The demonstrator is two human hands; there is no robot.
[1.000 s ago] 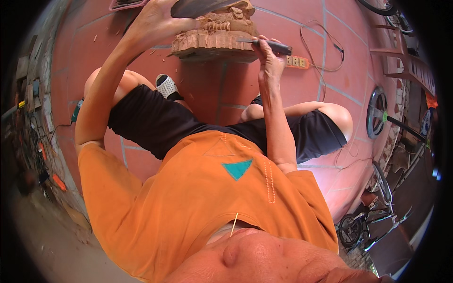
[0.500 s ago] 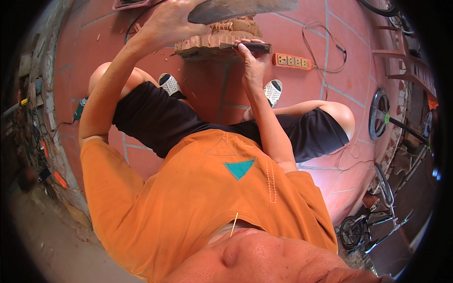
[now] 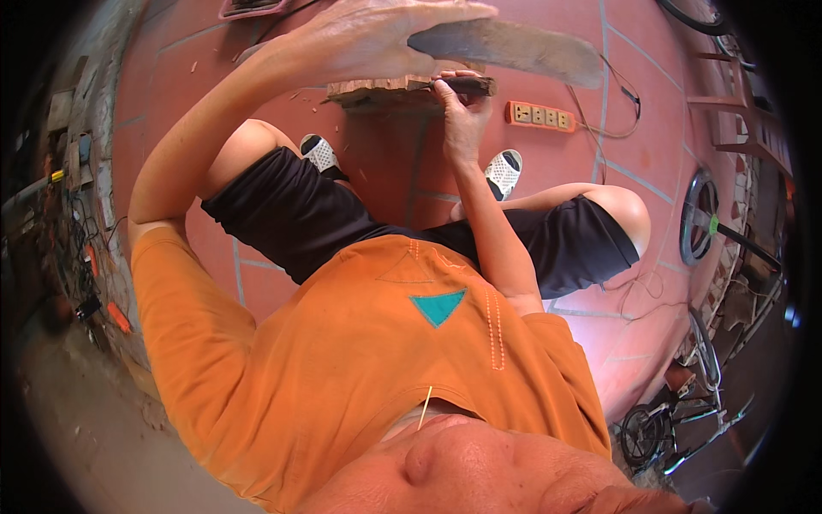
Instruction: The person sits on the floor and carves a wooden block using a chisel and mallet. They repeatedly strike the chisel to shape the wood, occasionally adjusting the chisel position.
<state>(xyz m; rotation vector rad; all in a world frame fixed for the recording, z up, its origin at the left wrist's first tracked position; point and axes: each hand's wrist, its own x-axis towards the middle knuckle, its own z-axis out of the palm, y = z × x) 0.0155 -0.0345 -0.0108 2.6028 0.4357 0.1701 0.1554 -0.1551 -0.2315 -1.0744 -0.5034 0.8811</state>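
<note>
My left hand (image 3: 368, 47) is raised over the work, its thumb and fingers on either side of a flat, greyish wooden bat (image 3: 514, 53) that extends to the right. Below it, a reddish-brown block of wood (image 3: 372, 92) rests on the floor, mostly covered by my left hand and the bat. My right hand (image 3: 463, 124) grips a chisel (image 3: 469, 86) by its dark handle at the block's right end. The chisel's narrow blade points left against the wood; its tip is hard to make out.
An orange power strip (image 3: 539, 116) with a cord lies right of the block on red tiles. White slippers (image 3: 503, 174) are on my feet. A plastic chair (image 3: 753, 128), a wheel (image 3: 698, 218) and a bicycle (image 3: 676, 420) line the right side. Tools and cords lie along the left wall.
My left hand and the bat have moved right and slightly down in the picture, now covering more of the wood. My right hand keeps the chisel in nearly the same place.
</note>
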